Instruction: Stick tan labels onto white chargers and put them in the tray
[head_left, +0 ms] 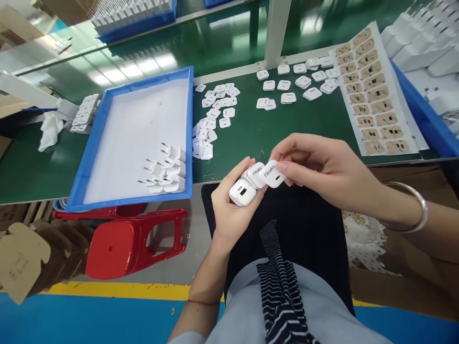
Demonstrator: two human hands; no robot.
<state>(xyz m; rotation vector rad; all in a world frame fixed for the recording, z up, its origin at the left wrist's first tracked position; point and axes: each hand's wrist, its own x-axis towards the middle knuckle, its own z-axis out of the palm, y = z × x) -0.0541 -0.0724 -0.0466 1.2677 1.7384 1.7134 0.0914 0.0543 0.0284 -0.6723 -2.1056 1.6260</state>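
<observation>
My left hand (229, 215) is wrapped round two white charger bodies. One charger (242, 193) shows an end face with two dark ports; beside it, the other charger (254, 176) bears a face printed "Fibaks". Between the thumb and fingers of my right hand (319, 167) is a white charger cover (272, 174) with the same print and one dark slot. Its left edge overlaps the printed charger; whether they touch I cannot tell. Loose white covers (215, 102) lie in a pile on the green bench (251, 134), and more covers (283, 85) are spread at the back right.
At left, a blue-rimmed tray (191, 119) holds several plug chargers (175, 169) in its near right corner. A sheet of tan stickers (376, 86) leans against a blue bin (426, 110) of white parts. Below the bench stands a red stool (114, 243).
</observation>
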